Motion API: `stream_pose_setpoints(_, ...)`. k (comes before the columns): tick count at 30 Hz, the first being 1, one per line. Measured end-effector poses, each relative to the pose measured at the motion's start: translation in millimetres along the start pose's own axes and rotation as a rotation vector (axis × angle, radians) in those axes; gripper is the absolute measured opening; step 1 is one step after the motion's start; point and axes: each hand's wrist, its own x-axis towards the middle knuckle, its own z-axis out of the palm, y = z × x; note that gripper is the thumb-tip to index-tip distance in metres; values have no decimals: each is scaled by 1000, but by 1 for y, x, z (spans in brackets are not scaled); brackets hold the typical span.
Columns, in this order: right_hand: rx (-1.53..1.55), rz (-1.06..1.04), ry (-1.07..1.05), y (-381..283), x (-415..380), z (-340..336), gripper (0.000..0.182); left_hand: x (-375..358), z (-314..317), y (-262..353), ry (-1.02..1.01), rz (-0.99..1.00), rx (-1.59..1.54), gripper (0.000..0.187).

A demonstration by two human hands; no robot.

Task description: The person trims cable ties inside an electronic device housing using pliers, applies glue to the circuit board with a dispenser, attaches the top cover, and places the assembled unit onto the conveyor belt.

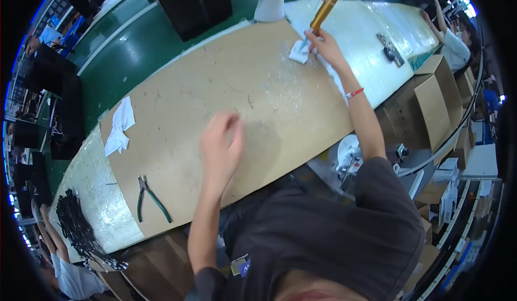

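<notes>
While the right hand [322,47] is grasping a gold dispensing tool [327,4] over a white pad [299,51], the released left hand [221,147] is hovering above the desk [177,118], likely wiping next.

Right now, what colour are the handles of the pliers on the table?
Green. The pliers lie on the brown board, seen in the head view.
</notes>
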Motion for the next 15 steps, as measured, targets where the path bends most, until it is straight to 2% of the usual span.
stream_pose_setpoints(1,78,32,-1,4,-3,3,38,31,28,-3,2,117,33,15)
stream_pose_setpoints(2,79,22,21,8,-6,7,38,61,57,-9,-73,123,9,27)
stream_pose_setpoints(4,122,-53,100,5,0,13,33,108,113,-3,-44,169,191,44)
stream_pose_setpoints(5,126,-59,129,5,-2,14,33,122,134,4,-52,198,192,44)
stream_pose_setpoints(7,239,-31,175,4,-4,19,32,143,168,11,-122,35,284,60)
stream_pose_setpoints(8,245,-28,195,4,-2,19,32,145,182,10,-101,59,326,63)
stream_pose_setpoints(9,284,-71,208,5,-2,20,30,147,189,4,-116,70,329,63)
stream_pose_setpoints(11,324,-89,225,11,-1,21,28,148,202,-15,-22,173,365,62)
stream_pose_setpoints(13,333,-146,191,12,0,19,27,157,196,-26,-102,190,290,59)
stream_pose_setpoints(15,350,-110,188,10,-2,18,27,159,194,-35,-169,190,220,56)
